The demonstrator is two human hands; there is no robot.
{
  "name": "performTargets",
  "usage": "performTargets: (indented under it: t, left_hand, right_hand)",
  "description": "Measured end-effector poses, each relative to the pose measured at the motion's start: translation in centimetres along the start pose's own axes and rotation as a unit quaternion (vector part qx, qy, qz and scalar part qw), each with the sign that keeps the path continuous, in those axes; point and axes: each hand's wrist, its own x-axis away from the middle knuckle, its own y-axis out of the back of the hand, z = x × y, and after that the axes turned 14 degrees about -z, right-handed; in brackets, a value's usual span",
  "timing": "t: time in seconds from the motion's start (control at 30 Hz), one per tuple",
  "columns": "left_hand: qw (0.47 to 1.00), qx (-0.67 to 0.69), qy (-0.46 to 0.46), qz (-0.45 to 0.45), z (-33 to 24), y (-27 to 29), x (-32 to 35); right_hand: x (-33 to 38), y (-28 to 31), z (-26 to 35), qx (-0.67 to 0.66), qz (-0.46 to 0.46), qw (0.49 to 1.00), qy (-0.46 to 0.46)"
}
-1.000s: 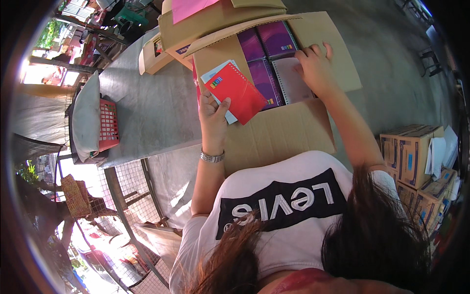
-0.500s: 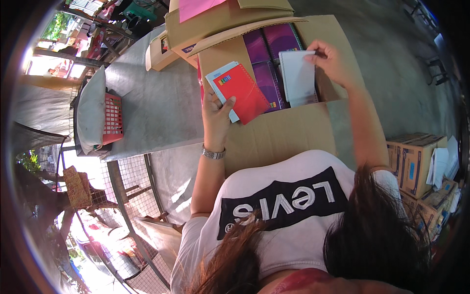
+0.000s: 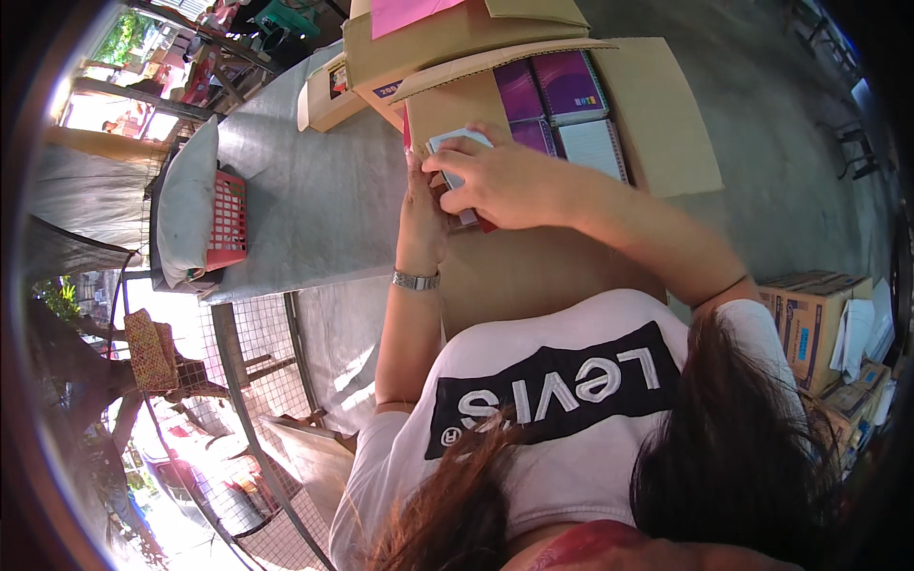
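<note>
Above the left part of an open cardboard box, my left hand holds a small stack of spiral notebooks from its left side. My right hand reaches across the box with bent fingers closed over the same stack and covers most of it. A bit of red cover peeks out below that hand. Inside the box, purple spiral notebooks lie in rows. Nearest me among them rests a notebook with its white lined page facing up.
Behind the open box stands another carton with a pink sheet on it. A red basket with a pale cushion is at the left. More cartons are stacked at the right, holding papers.
My right hand has left the white-paged notebook in the box and moved left onto the stack in my left hand. The red cover is now mostly hidden.
</note>
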Motion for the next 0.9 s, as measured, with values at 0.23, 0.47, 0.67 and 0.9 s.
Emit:
performTargets:
  t: [0.23, 0.47, 0.67, 0.9]
  left_hand:
    - [0.989, -0.138, -0.048, -0.004, 1.9, 2.0, -1.8]
    - [0.996, 0.038, -0.065, 0.046, 1.9, 0.7, 0.0]
    - [0.989, 0.112, -0.048, 0.085, 2.4, 2.1, -0.5]
    - [0.988, 0.136, -0.051, 0.047, 2.7, 1.8, -0.3]
  right_hand:
    - [5.6, 0.1, 1.0, -0.043, -0.12, 0.903, -0.409]
    - [6.8, 0.5, 1.2, -0.19, -0.163, 0.831, -0.497]
    - [4.8, 3.0, 1.7, -0.084, -0.258, 0.857, -0.438]
    - [3.9, 5.1, 0.3, -0.304, -0.456, 0.744, -0.382]
